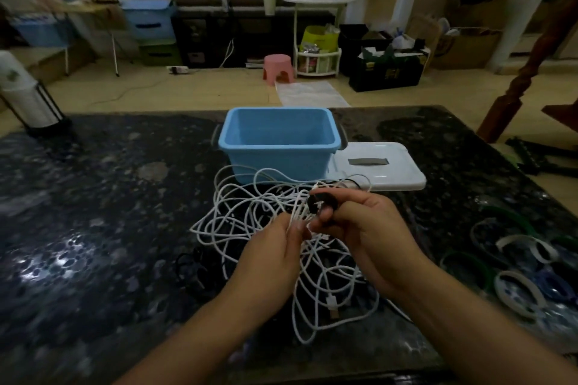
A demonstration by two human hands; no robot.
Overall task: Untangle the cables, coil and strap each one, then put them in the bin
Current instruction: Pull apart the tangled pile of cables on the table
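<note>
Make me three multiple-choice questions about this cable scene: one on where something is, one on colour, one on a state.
1. Where does the white lid lie?
A. on the bin
B. on the table right of the bin
C. on the floor

2. What colour is the bin?
A. blue
B. green
C. red

3. What state are the white cables in?
A. coiled and strapped
B. inside the bin
C. a loose tangle on the table

Answers: 1 B, lid flat beside the bin. 2 A, walls light blue. 3 C, loops sprawl in front of the empty bin.
</note>
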